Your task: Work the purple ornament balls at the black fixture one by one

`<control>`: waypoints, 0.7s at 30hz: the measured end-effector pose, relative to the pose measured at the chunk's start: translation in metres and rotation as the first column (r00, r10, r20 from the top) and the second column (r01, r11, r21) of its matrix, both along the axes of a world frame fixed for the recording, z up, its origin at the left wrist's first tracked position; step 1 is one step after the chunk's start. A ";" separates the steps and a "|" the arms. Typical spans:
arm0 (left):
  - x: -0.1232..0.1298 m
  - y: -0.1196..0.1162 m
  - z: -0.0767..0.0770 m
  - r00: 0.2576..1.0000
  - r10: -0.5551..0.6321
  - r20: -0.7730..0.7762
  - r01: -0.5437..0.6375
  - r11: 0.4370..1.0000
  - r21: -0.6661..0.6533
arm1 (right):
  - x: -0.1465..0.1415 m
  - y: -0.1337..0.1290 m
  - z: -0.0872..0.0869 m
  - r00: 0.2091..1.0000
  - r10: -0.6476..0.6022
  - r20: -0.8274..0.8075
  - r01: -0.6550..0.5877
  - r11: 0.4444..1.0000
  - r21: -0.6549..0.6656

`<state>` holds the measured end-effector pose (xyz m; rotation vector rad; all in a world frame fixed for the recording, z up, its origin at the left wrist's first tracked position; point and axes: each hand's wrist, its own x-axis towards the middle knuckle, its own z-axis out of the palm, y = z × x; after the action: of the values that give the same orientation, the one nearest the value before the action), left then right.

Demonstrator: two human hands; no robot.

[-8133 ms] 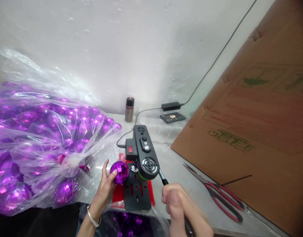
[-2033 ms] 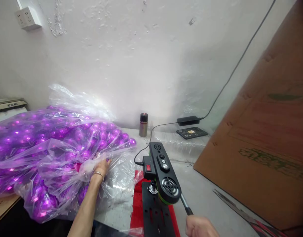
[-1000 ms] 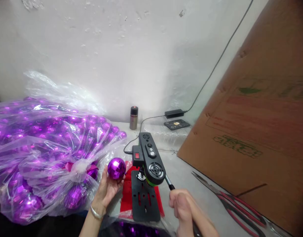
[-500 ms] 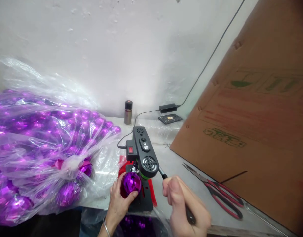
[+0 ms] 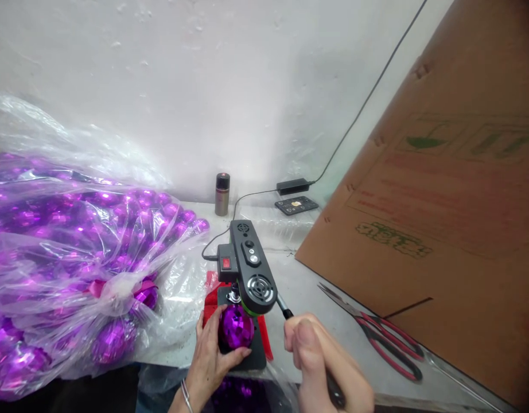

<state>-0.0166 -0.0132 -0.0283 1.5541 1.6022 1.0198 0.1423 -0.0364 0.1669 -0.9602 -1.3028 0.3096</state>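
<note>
A shiny purple faceted ball (image 5: pixel 237 327) sits at the front of a small black machine (image 5: pixel 252 261), below its rounded end. My left hand (image 5: pixel 213 350), with a bangle at the wrist, curves round the ball's left and lower side, fingertips and thumb against it. My right hand (image 5: pixel 322 361) is closed round the black handle (image 5: pixel 334 390) of a lever that runs up to the machine's right side. Under the machine lies a black base plate (image 5: pixel 253 358) on red material (image 5: pixel 265 338).
A clear bag (image 5: pixel 131 229) of purple balls fills the left. Behind stand a small canister (image 5: pixel 222 195), a phone (image 5: pixel 296 205) and a black adapter (image 5: pixel 292 186). Scissors (image 5: pixel 389 344) lie at right beside a large cardboard box (image 5: pixel 440 201). More purple balls (image 5: pixel 241 394) show below the table edge.
The purple ball has shifted slightly right and down, tucked closer under the machine's end. My left hand's thumb has moved with it. My right hand stays on the handle, slightly lower.
</note>
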 end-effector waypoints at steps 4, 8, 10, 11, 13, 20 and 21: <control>0.001 -0.003 0.000 0.997 -0.002 -0.071 0.007 0.997 0.079 | -0.011 -0.003 0.001 0.993 -0.071 -0.093 0.067 0.997 -0.044; 0.010 0.000 0.002 0.992 0.054 -0.114 -0.041 0.992 0.116 | -0.015 -0.004 0.002 0.992 -0.070 -0.109 0.066 0.997 -0.035; 0.013 0.004 0.005 0.991 0.065 -0.116 -0.051 0.992 0.117 | -0.014 -0.004 0.002 0.992 -0.063 -0.109 0.060 0.998 -0.031; 0.013 0.006 0.006 0.992 0.060 -0.110 -0.049 0.993 0.104 | -0.013 -0.004 0.001 0.992 -0.063 -0.105 0.060 0.998 -0.032; 0.009 0.009 0.008 0.996 0.038 -0.083 -0.034 0.998 0.046 | -0.012 -0.004 0.001 0.993 -0.068 -0.099 0.064 0.997 -0.038; -0.028 0.019 0.008 0.943 0.110 0.314 -0.063 0.985 -0.158 | -0.012 -0.005 0.002 0.994 -0.076 -0.075 0.074 0.997 -0.035; -0.031 0.020 0.008 0.931 0.105 0.350 -0.048 0.985 -0.168 | -0.012 -0.005 0.002 0.995 -0.079 -0.067 0.077 0.996 -0.035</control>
<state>-0.0471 0.0069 -0.0205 1.1311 1.4555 1.1170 0.1301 -0.0413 0.1688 -1.0167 -1.1982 0.3013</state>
